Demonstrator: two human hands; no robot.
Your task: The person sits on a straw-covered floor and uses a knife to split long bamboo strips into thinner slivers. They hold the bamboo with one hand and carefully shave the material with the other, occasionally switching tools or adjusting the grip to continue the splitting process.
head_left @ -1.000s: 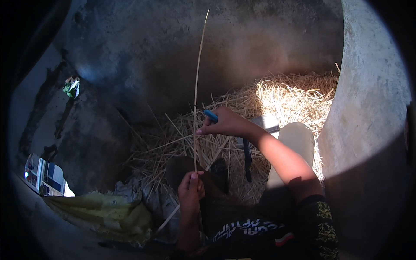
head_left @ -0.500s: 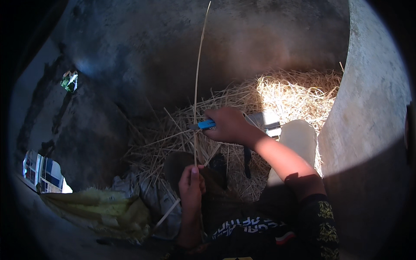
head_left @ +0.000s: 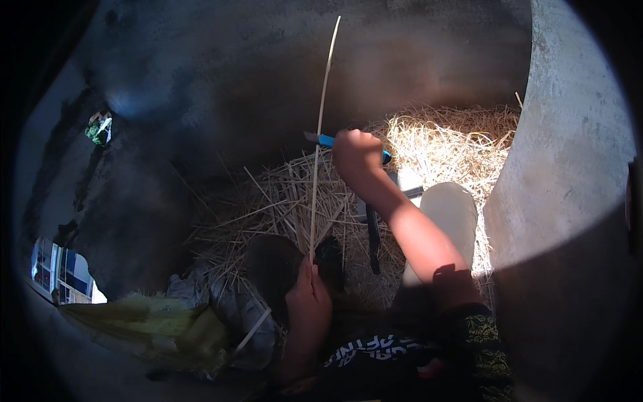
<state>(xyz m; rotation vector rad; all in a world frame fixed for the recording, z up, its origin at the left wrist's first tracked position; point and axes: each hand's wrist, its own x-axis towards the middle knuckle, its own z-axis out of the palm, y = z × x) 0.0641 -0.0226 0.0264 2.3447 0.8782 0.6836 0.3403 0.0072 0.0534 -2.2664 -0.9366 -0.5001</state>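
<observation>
A long, pale stalk (head_left: 320,134) runs almost straight up the middle of the frame, its tip near the top edge and its foot at lower centre, leaning only slightly to the right as it rises. The left hand (head_left: 309,298) sits at lower centre and grips the stalk's lower end, fingers curled together around it; the exact hold is in shadow and cannot be made out finger by finger. The right hand (head_left: 358,155) is higher, just right of centre, closed in a fist around the blue handle of a knife (head_left: 321,139). The short blade sticks out to the left of the fist and meets the stalk roughly crosswise, a good way above the left hand's grip and well below the tip. Whether the edge actually touches the stalk or lies just beside it cannot be told.

So the relation that matters is this: the stalk's long axis is near vertical in the picture, the knife lies across it, and the right hand is immediately to the right of the stalk, while the left hand holds it from below.

Behind both hands a heap of loose straw (head_left: 429,144) spreads across the centre and right, sunlit at upper right. A curved concrete wall (head_left: 556,167) fills the right side, and a yellowish sack (head_left: 147,325) lies at lower left.
</observation>
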